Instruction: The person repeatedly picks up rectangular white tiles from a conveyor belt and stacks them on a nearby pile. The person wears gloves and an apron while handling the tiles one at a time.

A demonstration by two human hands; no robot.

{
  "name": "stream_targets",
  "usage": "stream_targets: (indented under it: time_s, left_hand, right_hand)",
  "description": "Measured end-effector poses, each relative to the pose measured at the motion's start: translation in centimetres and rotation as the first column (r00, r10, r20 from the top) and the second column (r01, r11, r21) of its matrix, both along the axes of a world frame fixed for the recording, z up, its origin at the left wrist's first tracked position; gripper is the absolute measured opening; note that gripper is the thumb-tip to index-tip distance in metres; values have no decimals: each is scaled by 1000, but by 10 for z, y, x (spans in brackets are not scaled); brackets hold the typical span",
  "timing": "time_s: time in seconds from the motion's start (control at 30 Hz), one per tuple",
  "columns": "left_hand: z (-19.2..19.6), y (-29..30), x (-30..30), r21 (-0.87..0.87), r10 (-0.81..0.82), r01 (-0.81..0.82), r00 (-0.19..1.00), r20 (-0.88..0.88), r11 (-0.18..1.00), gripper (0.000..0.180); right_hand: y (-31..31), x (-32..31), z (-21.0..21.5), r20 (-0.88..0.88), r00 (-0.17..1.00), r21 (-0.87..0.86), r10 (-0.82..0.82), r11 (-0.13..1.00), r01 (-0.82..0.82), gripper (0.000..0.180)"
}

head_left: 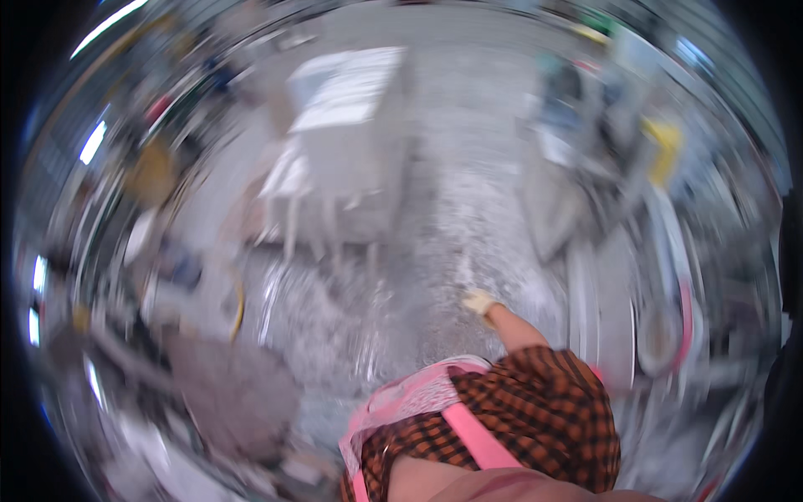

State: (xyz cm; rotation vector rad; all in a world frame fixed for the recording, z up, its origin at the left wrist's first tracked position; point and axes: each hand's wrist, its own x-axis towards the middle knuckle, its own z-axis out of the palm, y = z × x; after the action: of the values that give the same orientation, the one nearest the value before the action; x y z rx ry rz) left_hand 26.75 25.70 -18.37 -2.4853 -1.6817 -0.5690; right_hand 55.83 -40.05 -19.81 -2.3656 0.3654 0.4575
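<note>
The whole picture is smeared by motion. My right hand (479, 301) wears a pale yellowish glove and reaches out forward over a grey speckled floor (435, 251). The bare forearm behind it runs back to a sleeve of orange and black check. Pink apron straps (477, 435) cross my chest at the lower edge. Blur hides the fingers, so I cannot tell whether the hand holds anything. My left hand is out of the picture.
A white bench or table on thin legs (343, 159) stands ahead to the left. Grey machines with a yellow part (665, 146) line the right side. A brown flat sheet (226, 389) and mixed clutter lie at the lower left.
</note>
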Motion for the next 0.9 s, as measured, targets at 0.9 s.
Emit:
stream_targets:
  time_s: [0.9]
  left_hand:
    - [70,-255,-323,-244,717,-735,675,-174,633,103]
  right_hand:
    - [-101,58,-80,-63,737,189,673,733,-654,25]
